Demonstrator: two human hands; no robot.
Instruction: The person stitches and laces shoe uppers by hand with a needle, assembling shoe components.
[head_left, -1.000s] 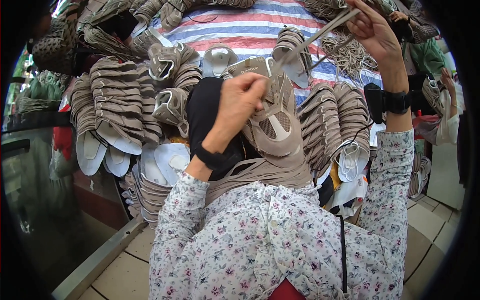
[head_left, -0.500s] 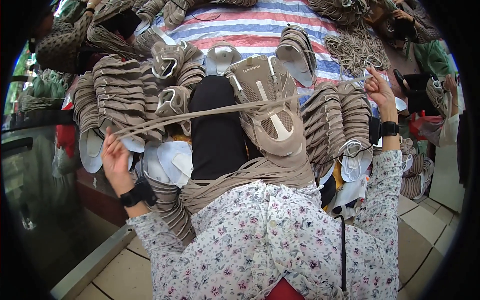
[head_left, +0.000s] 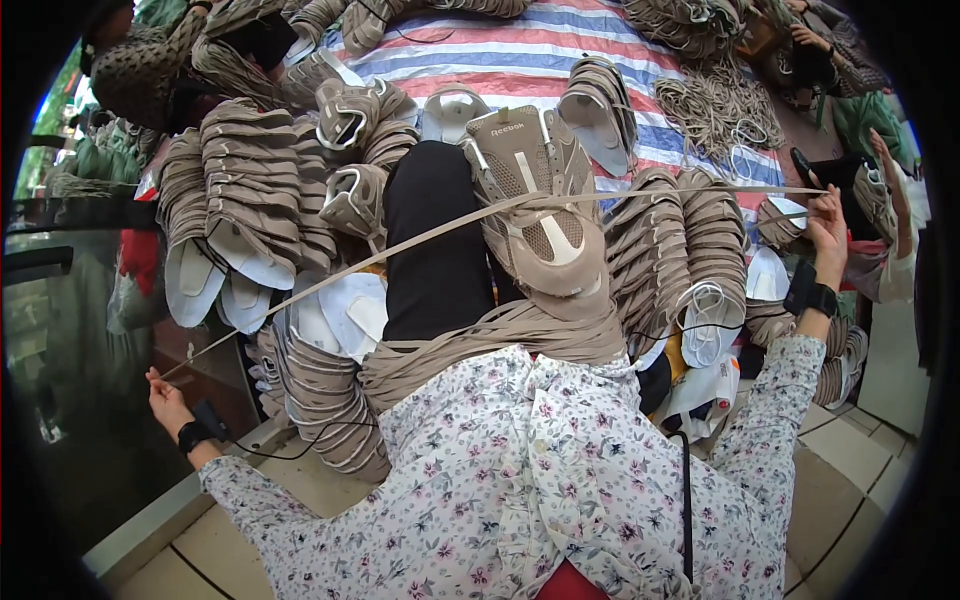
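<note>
A beige shoe upper point(head_left: 540, 200) lies on a black block point(head_left: 435, 240) in front of me. A long beige lace point(head_left: 400, 245) runs through it and is pulled taut to both sides. My left hand point(head_left: 168, 400), far out at the lower left, pinches one end of the lace. My right hand point(head_left: 828, 225), raised at the right, grips the other end. Both wrists wear black bands. A bundle of loose beige laces point(head_left: 480, 345) lies across my lap, over my floral sleeves.
Stacks of beige shoe uppers point(head_left: 250, 190) lie left and right point(head_left: 690, 240) on a striped tarp point(head_left: 520, 60). White insoles point(head_left: 340, 320) sit near the block. A pile of laces point(head_left: 720, 110) lies at the back right. Another person's hand point(head_left: 890, 175) shows at the right. Tiled floor point(head_left: 850, 450) is below.
Both hands have moved farther apart, left hand down and out, right hand out to the right, drawing the lace longer and tighter through the shoe upper.
</note>
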